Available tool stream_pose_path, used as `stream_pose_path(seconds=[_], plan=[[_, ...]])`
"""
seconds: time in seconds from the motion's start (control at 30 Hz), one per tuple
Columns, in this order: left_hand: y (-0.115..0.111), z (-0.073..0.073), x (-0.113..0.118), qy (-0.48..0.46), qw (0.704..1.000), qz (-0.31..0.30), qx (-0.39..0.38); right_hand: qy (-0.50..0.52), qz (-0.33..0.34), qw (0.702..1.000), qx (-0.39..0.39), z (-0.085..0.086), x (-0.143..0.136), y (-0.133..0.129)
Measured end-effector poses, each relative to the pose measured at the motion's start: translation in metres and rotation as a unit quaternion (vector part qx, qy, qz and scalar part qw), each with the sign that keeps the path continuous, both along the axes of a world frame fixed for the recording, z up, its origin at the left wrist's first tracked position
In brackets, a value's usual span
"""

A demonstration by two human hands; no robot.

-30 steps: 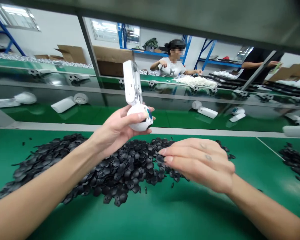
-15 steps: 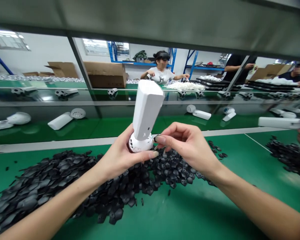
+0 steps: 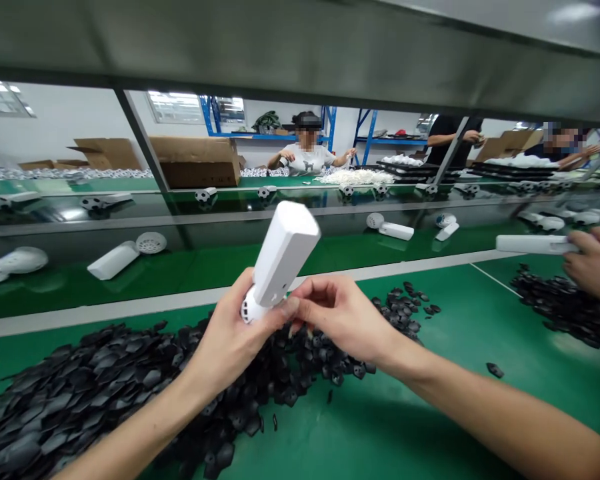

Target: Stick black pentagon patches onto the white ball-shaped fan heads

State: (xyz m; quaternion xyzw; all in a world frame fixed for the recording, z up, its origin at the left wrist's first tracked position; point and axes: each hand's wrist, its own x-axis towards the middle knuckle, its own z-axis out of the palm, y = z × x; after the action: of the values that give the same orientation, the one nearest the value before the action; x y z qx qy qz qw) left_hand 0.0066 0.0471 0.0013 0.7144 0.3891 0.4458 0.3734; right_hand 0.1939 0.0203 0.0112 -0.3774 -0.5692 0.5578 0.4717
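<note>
A white handheld fan [image 3: 286,250] is tilted with its handle pointing up and slightly right, its round vented head at the bottom. My left hand [image 3: 235,323] is wrapped around that head, thumb across the front. Against the head's right side, my right hand [image 3: 343,317] is closed in a pinch, its fingertips touching near the left thumb. Whatever lies between those fingertips is hidden. Below both hands spreads a heap of black pentagonal plastic pieces [image 3: 95,380], partly covered by my left forearm.
Several white fans, one of them a fan [image 3: 115,259] at left, lie on the green conveyor [image 3: 220,257] beyond the table's pale edge. Football-patterned fans line a farther ledge. At right, a co-worker's hand [image 3: 597,263] holds a white fan above more black pieces [image 3: 560,313]. A metal shelf [image 3: 280,47] hangs overhead.
The fan and both hands sit lower and left in view, and the fan leans more to the right. The black piece visible in my right fingertips before is now out of sight.
</note>
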Motion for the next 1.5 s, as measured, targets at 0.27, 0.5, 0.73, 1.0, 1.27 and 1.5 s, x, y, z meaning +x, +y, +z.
stream_pose_path(seconds=[0.27,0.5,0.73,1.0,1.27,1.5], plan=[[-0.01,-0.001,-0.003,-0.065,0.995,0.073,-0.03,-0.027,0.045,0.998,0.017,0.012,0.005,0.001],[-0.021,-0.005,0.008,-0.058,0.997,0.01,-0.055,0.054,0.187,0.979,-0.063,-0.001,-0.004,0.008],[-0.015,-0.018,0.007,-0.108,0.99,-0.046,-0.074,0.123,0.172,0.975,-0.063,-0.01,-0.009,0.006],[-0.01,-0.027,0.005,-0.127,0.987,-0.063,-0.079,0.101,0.175,0.979,-0.024,-0.008,-0.01,0.001],[-0.01,-0.017,0.008,-0.134,0.987,-0.026,-0.083,0.121,0.168,0.977,-0.048,-0.003,-0.01,-0.001],[-0.014,-0.009,0.008,-0.188,0.968,-0.053,-0.154,0.062,0.14,0.988,0.01,-0.006,-0.014,-0.003]])
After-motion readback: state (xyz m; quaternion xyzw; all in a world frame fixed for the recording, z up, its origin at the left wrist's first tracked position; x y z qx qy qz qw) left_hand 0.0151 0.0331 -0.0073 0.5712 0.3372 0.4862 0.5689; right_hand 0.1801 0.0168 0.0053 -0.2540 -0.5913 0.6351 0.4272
